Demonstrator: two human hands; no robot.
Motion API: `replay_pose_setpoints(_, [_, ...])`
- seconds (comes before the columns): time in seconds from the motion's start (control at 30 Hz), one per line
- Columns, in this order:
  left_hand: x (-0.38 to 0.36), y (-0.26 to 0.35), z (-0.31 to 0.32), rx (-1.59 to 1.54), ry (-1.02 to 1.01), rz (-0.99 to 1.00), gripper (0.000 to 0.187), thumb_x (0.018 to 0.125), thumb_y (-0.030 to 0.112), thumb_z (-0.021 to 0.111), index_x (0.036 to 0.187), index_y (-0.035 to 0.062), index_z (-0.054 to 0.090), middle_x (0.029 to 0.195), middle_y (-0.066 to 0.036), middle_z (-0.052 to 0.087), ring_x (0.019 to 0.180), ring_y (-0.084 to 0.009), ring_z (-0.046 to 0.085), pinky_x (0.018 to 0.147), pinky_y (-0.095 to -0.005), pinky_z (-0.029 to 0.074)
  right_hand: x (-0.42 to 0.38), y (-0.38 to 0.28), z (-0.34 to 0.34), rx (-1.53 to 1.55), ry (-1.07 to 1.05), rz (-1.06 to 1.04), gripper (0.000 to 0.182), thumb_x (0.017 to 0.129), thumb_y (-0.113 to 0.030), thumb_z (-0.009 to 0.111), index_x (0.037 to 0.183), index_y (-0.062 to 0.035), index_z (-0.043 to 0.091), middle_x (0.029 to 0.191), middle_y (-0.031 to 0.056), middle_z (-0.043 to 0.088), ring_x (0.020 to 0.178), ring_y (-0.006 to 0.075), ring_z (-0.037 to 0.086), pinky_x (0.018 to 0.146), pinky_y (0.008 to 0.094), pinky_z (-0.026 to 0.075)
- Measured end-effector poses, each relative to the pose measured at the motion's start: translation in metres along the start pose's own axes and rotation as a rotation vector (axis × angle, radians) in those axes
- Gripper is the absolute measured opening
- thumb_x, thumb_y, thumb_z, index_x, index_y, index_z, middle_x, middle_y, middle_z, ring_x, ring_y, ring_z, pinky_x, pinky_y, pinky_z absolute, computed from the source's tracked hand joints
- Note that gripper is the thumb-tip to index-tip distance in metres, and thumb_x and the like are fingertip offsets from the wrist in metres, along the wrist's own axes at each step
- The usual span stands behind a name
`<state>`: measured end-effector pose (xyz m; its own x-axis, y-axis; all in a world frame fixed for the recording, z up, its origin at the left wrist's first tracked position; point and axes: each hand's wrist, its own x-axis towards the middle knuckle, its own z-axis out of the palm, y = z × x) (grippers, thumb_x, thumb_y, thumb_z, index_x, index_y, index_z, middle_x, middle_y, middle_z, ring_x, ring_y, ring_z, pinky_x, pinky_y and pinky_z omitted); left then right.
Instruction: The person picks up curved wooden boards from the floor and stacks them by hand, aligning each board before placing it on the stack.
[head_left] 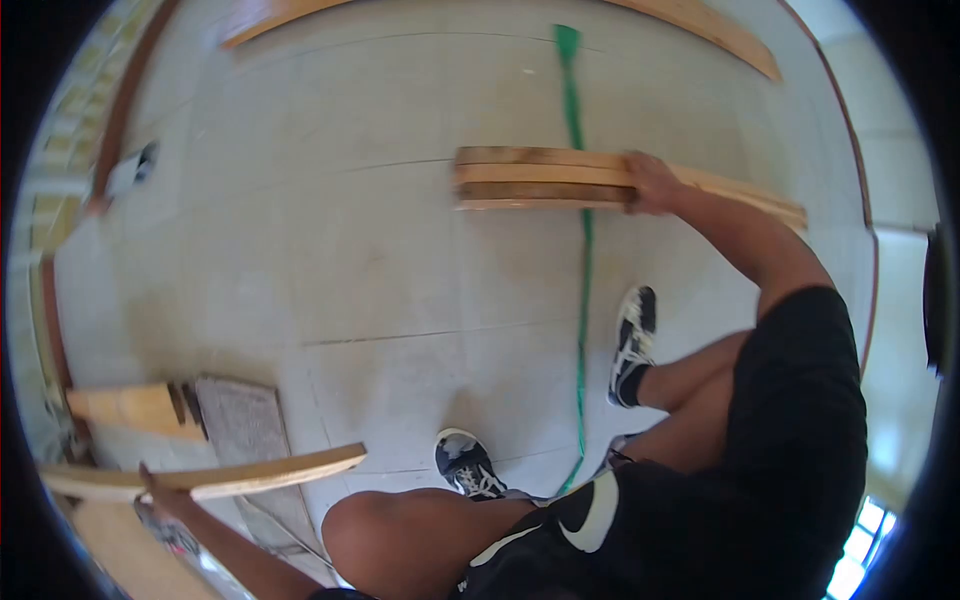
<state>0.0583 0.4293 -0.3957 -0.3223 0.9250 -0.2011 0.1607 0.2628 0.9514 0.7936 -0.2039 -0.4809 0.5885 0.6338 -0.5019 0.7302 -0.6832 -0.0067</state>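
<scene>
My right hand (655, 185) is closed around a stack of wooden planks (545, 172), its fingers over the top and side. The stack lies crosswise over a green strap (583, 300), which runs along the floor from the top of the view down to my feet. At the lower left, my left hand (170, 497) grips a single long wooden plank (280, 472). This plank is held above a grey weathered board (243, 425), with its free end pointing right. How its fingers wrap the underside is partly hidden.
My shoes (633, 335) stand on the pale tiled floor (380, 260). Short wooden pieces (130, 408) lie at the left. More planks (700, 35) rest at the top edge. A small white and dark object (132, 170) sits near the left wall. A window (858, 545) shows at lower right.
</scene>
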Motion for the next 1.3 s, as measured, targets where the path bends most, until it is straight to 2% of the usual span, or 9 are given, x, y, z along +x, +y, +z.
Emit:
replay_pose_setpoints(0.07, [-0.086, 0.057, 0.081, 0.054, 0.293, 0.225, 0.077, 0.067, 0.018, 0.083, 0.130, 0.0158, 0.040, 0.109, -0.017, 0.059, 0.092, -0.0296, 0.060, 0.073, -0.0463, 0.059, -0.001, 0.005, 0.003, -0.026, -0.011, 0.038, 0.102, 0.062, -0.036, 0.082, 0.138, 0.0002, 0.025, 0.137, 0.0218, 0.036, 0.130, 0.0365, 0.032, 0.109, 0.0455, 0.026])
replay_pose_setpoints(0.1, [-0.089, 0.075, 0.097, 0.053, 0.265, 0.240, 0.077, 0.067, 0.018, 0.083, 0.130, 0.0158, 0.040, 0.109, -0.017, 0.059, 0.092, -0.0296, 0.060, 0.073, -0.0463, 0.059, 0.001, 0.008, 0.009, -0.005, -0.007, 0.062, 0.102, 0.062, -0.036, 0.082, 0.138, 0.0002, 0.025, 0.137, 0.0218, 0.036, 0.130, 0.0365, 0.032, 0.109, 0.0455, 0.026])
replay_pose_setpoints(0.17, [-0.097, 0.108, 0.127, 0.111, 0.088, 0.528, 0.075, 0.067, 0.016, 0.083, 0.130, 0.0058, 0.043, 0.111, -0.018, 0.059, 0.094, -0.0281, 0.060, 0.078, -0.0428, 0.058, 0.003, 0.013, 0.021, -0.092, 0.057, 0.030, 0.107, 0.060, -0.038, 0.084, 0.140, -0.0018, 0.024, 0.138, 0.0180, 0.036, 0.128, 0.0335, 0.036, 0.105, 0.0490, 0.030])
replay_pose_setpoints(0.37, [-0.194, 0.197, 0.252, 0.166, -0.273, 0.688, 0.077, 0.073, 0.014, 0.078, 0.138, 0.0030, 0.037, 0.116, -0.014, 0.057, 0.100, -0.0245, 0.057, 0.086, -0.0355, 0.049, 0.000, 0.007, 0.004, -0.076, -0.079, 0.035, 0.106, 0.062, -0.039, 0.082, 0.141, -0.0019, 0.022, 0.139, 0.0187, 0.034, 0.131, 0.0340, 0.032, 0.108, 0.0474, 0.025])
replay_pose_setpoints(0.5, [-0.239, 0.237, 0.334, 0.164, -0.627, 0.773, 0.071, 0.078, 0.011, 0.072, 0.139, 0.0033, 0.037, 0.115, -0.012, 0.056, 0.101, -0.0206, 0.053, 0.087, -0.0327, 0.042, -0.005, 0.015, 0.022, 0.014, 0.077, 0.029, 0.107, 0.060, -0.040, 0.082, 0.142, -0.0027, 0.023, 0.139, 0.0173, 0.035, 0.132, 0.0329, 0.031, 0.108, 0.0489, 0.024])
replay_pose_setpoints(0.73, [-0.402, 0.230, 0.441, 0.264, -1.197, 0.988, 0.070, 0.076, 0.003, 0.067, 0.138, -0.0043, 0.035, 0.121, -0.014, 0.051, 0.106, -0.0220, 0.052, 0.094, -0.0299, 0.040, -0.004, 0.019, 0.038, 0.124, 0.190, -0.010, 0.102, 0.061, -0.039, 0.081, 0.141, -0.0063, 0.028, 0.142, 0.0150, 0.033, 0.134, 0.0327, 0.027, 0.111, 0.0502, 0.018])
replay_pose_setpoints(1.0, [-0.630, 0.144, 0.458, 0.270, -1.798, 0.888, 0.090, 0.057, -0.004, 0.066, 0.141, 0.0028, 0.036, 0.119, -0.011, 0.053, 0.100, -0.0166, 0.054, 0.081, -0.0253, 0.045, -0.007, 0.024, 0.056, 0.203, 0.367, -0.027, 0.100, 0.059, -0.034, 0.080, 0.141, -0.0101, 0.030, 0.142, 0.0161, 0.033, 0.135, 0.0333, 0.025, 0.113, 0.0486, 0.013])
replay_pose_setpoints(1.17, [-0.704, 0.134, 0.453, 0.543, -2.087, 0.568, 0.100, 0.047, 0.004, 0.075, 0.138, -0.0088, 0.034, 0.113, -0.012, 0.055, 0.102, -0.0189, 0.056, 0.089, -0.0300, 0.045, -0.012, 0.025, 0.056, 0.220, 0.388, -0.055, 0.098, 0.060, -0.033, 0.079, 0.142, -0.0119, 0.031, 0.143, 0.0160, 0.032, 0.136, 0.0335, 0.024, 0.115, 0.0466, 0.012])
replay_pose_setpoints(1.3, [-0.737, 0.122, 0.453, 0.685, -2.339, 0.391, 0.099, 0.048, 0.004, 0.077, 0.138, -0.0059, 0.037, 0.119, -0.014, 0.055, 0.107, -0.0200, 0.055, 0.095, -0.0332, 0.042, -0.007, 0.026, 0.065, 0.199, 0.385, -0.038, 0.098, 0.065, -0.036, 0.078, 0.145, -0.0131, 0.026, 0.146, 0.0134, 0.031, 0.137, 0.0328, 0.024, 0.116, 0.0456, 0.011])
